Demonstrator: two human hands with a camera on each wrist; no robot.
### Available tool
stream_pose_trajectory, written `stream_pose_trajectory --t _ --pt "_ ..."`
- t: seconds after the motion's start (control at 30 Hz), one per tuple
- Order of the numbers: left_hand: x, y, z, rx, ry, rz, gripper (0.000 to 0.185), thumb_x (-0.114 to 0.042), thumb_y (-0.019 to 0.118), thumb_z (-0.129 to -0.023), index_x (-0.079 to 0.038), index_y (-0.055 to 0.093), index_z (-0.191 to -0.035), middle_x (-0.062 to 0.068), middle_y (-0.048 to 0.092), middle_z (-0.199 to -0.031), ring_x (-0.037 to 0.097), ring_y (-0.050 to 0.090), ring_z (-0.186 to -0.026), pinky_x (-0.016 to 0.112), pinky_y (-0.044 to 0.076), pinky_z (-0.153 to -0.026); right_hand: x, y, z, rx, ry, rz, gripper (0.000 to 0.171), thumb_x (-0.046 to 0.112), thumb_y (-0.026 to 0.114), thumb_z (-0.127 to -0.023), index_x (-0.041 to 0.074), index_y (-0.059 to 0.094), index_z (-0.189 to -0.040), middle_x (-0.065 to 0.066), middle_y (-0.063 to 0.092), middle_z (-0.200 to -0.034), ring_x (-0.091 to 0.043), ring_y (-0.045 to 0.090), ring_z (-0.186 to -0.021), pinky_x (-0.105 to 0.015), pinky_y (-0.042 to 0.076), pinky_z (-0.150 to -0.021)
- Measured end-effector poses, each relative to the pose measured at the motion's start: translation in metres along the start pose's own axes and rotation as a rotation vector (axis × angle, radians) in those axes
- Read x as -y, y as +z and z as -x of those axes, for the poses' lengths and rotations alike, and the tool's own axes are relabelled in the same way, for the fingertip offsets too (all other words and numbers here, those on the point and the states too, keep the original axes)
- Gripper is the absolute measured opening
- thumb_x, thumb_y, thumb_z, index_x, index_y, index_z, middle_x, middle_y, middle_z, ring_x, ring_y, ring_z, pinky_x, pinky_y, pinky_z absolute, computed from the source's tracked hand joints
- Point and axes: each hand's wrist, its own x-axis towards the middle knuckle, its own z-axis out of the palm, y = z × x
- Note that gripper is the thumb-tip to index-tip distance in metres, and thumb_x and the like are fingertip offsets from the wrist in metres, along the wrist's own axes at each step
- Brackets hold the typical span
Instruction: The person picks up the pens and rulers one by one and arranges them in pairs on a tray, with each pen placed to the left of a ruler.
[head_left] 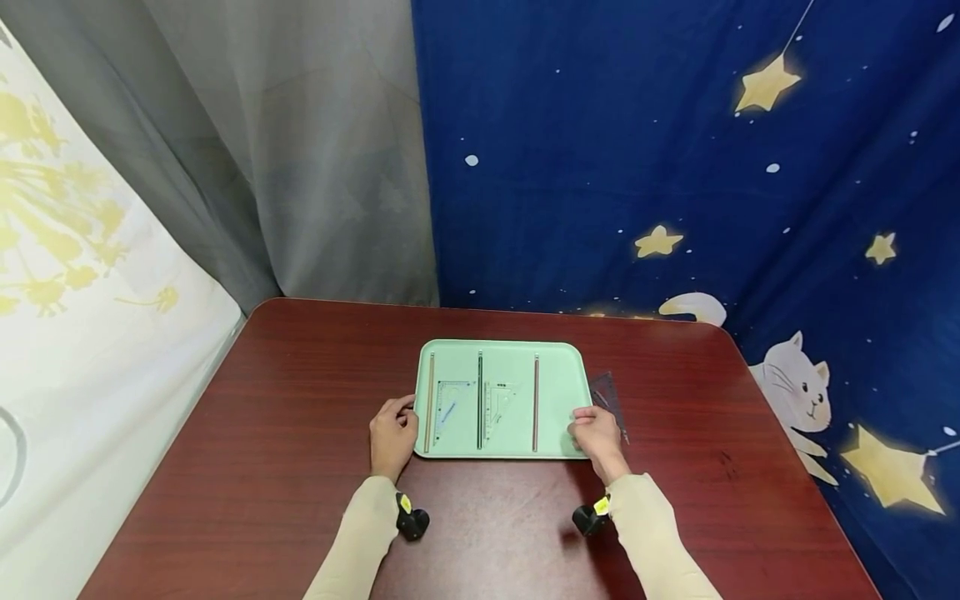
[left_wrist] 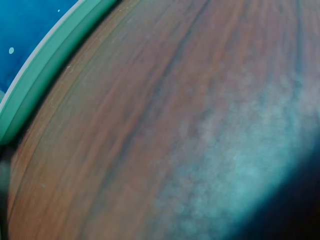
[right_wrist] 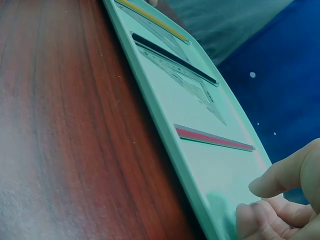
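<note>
A mint-green tray (head_left: pixel 558 392) lies flat on the dark red wooden table (head_left: pixel 300 400). On it lie three thin sticks side by side: a brown stick (head_left: pixel 430 402), a dark stick (head_left: pixel 480 400) and a reddish stick (head_left: pixel 536 402). Between them rest two clear set squares (head_left: pixel 452 408) (head_left: pixel 498 404). My left hand (head_left: pixel 395 429) grips the tray's left rim (left_wrist: pixel 45 65) near the front. My right hand (head_left: pixel 592 429) grips the right front corner, its fingers (right_wrist: pixel 280 200) curled on the tray (right_wrist: pixel 200 165) beside the reddish stick (right_wrist: pixel 215 139).
A third clear set square (head_left: pixel 609 398) lies on the table just right of the tray, behind my right hand. Grey and blue starry curtains (head_left: pixel 675 167) hang behind the table's far edge. A white patterned cloth (head_left: pixel 75 292) hangs at the left.
</note>
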Motion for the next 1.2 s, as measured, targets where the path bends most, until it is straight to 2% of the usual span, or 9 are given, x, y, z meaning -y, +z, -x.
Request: stream_pose_trajectory --t 0.23,0.47,0.57,0.7,0.8,1.2 --pt "0.0 0.0 0.0 0.006 -0.01 0.005 0.029 -0.003 0.052 -0.09 -0.005 0.069 -0.114 0.01 0.067 -0.102 0.021 0.066 -0.088 0.036 0.056 -0.077 -0.001 -0.012 -0.006 -0.05 0.001 -0.014 0.035 0.0 0.059 -0.079 -0.005 0.062 -0.113 -0.013 0.063 -0.092 -0.009 0.056 -0.056 -0.024 0.049 -0.055" --pt "0.001 0.001 0.0 -0.015 0.005 -0.005 0.029 -0.003 0.053 -0.09 -0.006 0.07 -0.113 0.009 0.067 -0.098 0.02 0.066 -0.086 0.03 0.056 -0.074 -0.005 -0.023 -0.012 -0.084 0.006 0.012 0.032 0.003 0.056 -0.081 -0.005 0.062 -0.112 -0.018 0.064 -0.096 -0.013 0.057 -0.061 -0.022 0.047 -0.055" --pt "0.0 0.0 0.001 -0.011 0.002 0.0 0.029 -0.003 0.053 -0.09 -0.005 0.069 -0.114 0.009 0.067 -0.098 0.021 0.066 -0.087 0.032 0.056 -0.075 -0.008 -0.028 -0.015 -0.144 0.001 0.089 0.031 0.007 0.056 -0.081 -0.004 0.063 -0.11 -0.021 0.065 -0.098 -0.023 0.06 -0.075 -0.025 0.047 -0.063" --pt "-0.001 0.001 0.001 -0.005 0.002 0.003 0.029 -0.002 0.052 -0.09 -0.005 0.069 -0.114 0.01 0.067 -0.098 0.021 0.066 -0.087 0.035 0.056 -0.075 -0.012 -0.034 -0.019 -0.193 0.006 0.178 0.035 0.008 0.056 -0.081 -0.005 0.061 -0.113 -0.024 0.064 -0.106 -0.034 0.056 -0.094 -0.038 0.046 -0.078" --pt "0.0 0.001 0.001 -0.006 0.007 -0.002 0.029 -0.002 0.052 -0.09 -0.005 0.069 -0.113 0.01 0.067 -0.097 0.02 0.066 -0.087 0.035 0.056 -0.075 -0.015 -0.035 -0.023 -0.213 0.013 0.199 0.038 0.007 0.056 -0.079 -0.006 0.059 -0.115 -0.026 0.062 -0.108 -0.037 0.055 -0.096 -0.045 0.044 -0.084" --pt "0.001 0.002 0.0 -0.018 0.009 0.0 0.029 -0.002 0.053 -0.089 -0.005 0.07 -0.112 0.009 0.068 -0.098 0.02 0.066 -0.087 0.035 0.056 -0.076 -0.018 -0.036 -0.032 -0.25 0.011 0.26 0.04 0.008 0.059 -0.075 -0.004 0.06 -0.113 -0.027 0.058 -0.114 -0.041 0.053 -0.106 -0.05 0.043 -0.09"
